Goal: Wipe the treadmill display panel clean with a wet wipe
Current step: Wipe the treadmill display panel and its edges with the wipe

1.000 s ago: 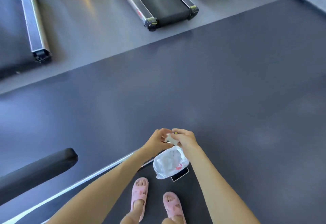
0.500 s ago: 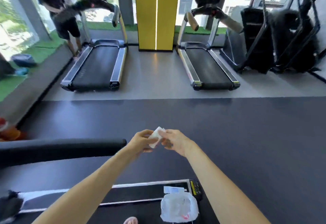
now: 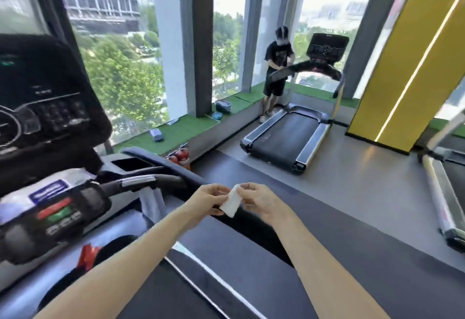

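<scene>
A small folded white wet wipe (image 3: pixel 232 201) is pinched between my left hand (image 3: pixel 206 199) and my right hand (image 3: pixel 261 199), both held out in front of me over the dark treadmill deck. The treadmill display panel (image 3: pixel 42 97), black with rows of buttons and a round dial, stands at the far left, well apart from my hands. Below it a pack of wet wipes (image 3: pixel 45 193) with a blue label lies on the console tray. The panel's left part is cut off by the frame edge.
A black handlebar (image 3: pixel 161 180) runs between the console and my hands. Another treadmill (image 3: pixel 286 137) stands ahead by the windows, with a person in black (image 3: pixel 276 72) beside it. A yellow pillar (image 3: pixel 407 67) rises at right, and red fire extinguishers (image 3: pixel 180 156) sit on the floor.
My view has swung up and to the left, bringing the treadmill console and display panel into sight. Both hands still hold the wipe between them, which stays folded.
</scene>
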Motion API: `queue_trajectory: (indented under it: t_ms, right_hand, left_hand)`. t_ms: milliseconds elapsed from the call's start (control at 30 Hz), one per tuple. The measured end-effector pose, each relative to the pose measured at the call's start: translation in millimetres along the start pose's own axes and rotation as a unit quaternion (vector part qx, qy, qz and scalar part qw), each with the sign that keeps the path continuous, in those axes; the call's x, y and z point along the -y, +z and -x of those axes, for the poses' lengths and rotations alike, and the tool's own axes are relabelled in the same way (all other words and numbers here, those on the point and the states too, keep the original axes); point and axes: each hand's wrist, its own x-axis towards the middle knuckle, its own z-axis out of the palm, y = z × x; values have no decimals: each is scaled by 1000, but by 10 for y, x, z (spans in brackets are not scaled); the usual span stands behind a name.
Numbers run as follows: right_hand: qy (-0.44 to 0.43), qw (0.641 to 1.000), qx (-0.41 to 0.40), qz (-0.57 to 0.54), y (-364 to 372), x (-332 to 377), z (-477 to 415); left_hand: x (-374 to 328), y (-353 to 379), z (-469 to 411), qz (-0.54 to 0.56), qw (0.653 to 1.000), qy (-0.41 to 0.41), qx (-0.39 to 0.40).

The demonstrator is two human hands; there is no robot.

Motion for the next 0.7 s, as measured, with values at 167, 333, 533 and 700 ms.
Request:
queue_trajectory:
  t_ms: [167, 333, 533, 700]
  right_hand:
    - [-20, 988, 150, -14, 1450, 455, -678]
    - [-72, 974, 211, 45, 2503, 857, -1119]
    - [-43, 952, 302, 16, 3319, 1119, -1694]
    - [-32, 919, 380, 98, 3921, 1349, -2008]
  left_hand:
    - [-126, -1427, 315, -70, 987, 32, -138]
    - [-166, -2348, 504, -79, 953, 68, -284]
    - [-172, -3194, 697, 30, 917, 36, -395]
    - [-359, -3653, 813, -3, 883, 54, -466]
